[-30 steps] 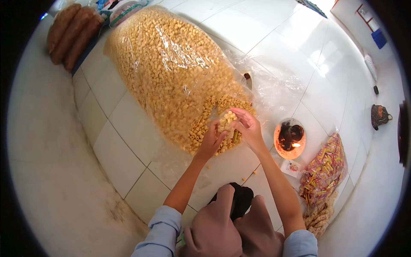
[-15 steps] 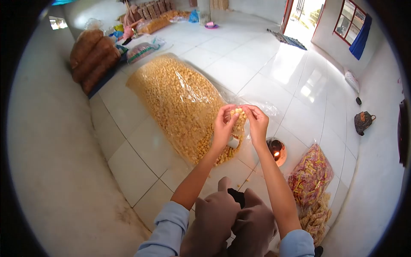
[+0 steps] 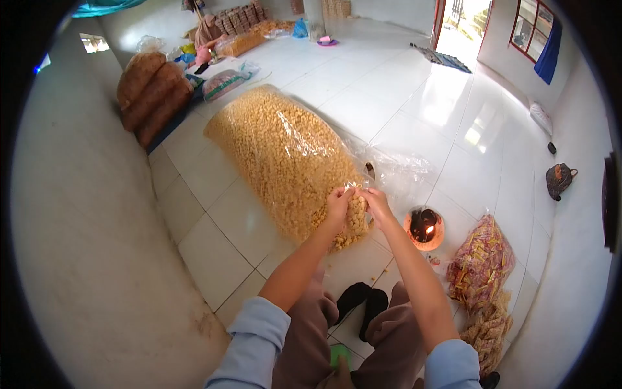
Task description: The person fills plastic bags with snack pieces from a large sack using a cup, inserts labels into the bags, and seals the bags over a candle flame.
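Between my two hands hangs a small clear bag of yellow snack pieces (image 3: 356,217). My left hand (image 3: 337,202) pinches its top edge on the left, and my right hand (image 3: 376,202) pinches it on the right, the fingertips nearly touching. Behind and beneath them lies a very large clear plastic sack of the same yellow pieces (image 3: 278,142), its open end near my hands. To the right, a small flame burns on an orange-lit plate (image 3: 424,228) with a dark middle.
A clear bag of red and yellow packets (image 3: 481,262) lies at the right, above a bag of pale snacks (image 3: 486,330). Large brown sacks (image 3: 155,94) lean by the left wall. My feet in black (image 3: 363,308) are below my hands. Several goods line the far wall.
The view has tilted up to show more of the room. My hands have moved from around the small bag's body to its top edge, and the bag now hangs upright.
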`<action>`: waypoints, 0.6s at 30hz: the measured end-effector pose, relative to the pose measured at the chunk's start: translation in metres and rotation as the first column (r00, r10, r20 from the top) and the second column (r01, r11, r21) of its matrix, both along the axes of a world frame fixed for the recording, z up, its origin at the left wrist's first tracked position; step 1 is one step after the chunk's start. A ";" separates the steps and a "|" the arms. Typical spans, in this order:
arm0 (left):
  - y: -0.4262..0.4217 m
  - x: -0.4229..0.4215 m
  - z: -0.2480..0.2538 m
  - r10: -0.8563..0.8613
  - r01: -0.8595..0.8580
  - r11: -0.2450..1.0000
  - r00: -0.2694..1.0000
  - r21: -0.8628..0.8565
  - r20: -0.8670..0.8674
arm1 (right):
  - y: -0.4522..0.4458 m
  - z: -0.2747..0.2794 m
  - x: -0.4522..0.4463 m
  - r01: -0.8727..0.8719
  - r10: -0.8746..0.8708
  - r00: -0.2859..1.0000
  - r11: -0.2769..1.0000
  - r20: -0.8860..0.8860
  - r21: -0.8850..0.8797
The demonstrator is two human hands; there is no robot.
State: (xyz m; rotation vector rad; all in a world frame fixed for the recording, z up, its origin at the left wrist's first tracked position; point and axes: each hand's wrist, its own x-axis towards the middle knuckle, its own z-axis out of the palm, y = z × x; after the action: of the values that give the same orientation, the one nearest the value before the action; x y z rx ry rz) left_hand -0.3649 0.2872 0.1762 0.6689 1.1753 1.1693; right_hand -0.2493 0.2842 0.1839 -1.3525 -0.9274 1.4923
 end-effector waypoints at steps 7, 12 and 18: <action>0.008 -0.020 -0.019 -0.048 0.049 0.952 0.999 -0.303 0.011 | 0.024 -0.050 -0.014 -0.042 0.038 0.999 0.966 -0.022 -0.256; 0.021 -0.034 -0.040 -0.015 -0.003 0.944 0.999 -0.330 -0.051 | 0.029 -0.058 -0.030 -0.013 -0.020 0.975 0.989 -0.223 -0.144; 0.025 -0.033 -0.053 0.081 -0.018 0.951 0.978 -0.309 0.192 | 0.032 -0.059 -0.033 0.005 -0.052 0.972 0.980 -0.231 -0.198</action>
State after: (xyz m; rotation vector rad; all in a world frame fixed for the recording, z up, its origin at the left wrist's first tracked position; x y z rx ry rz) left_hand -0.3982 0.3123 0.1231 0.2786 1.1719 1.0402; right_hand -0.2828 0.3164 0.1246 -1.2855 -0.6207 1.7149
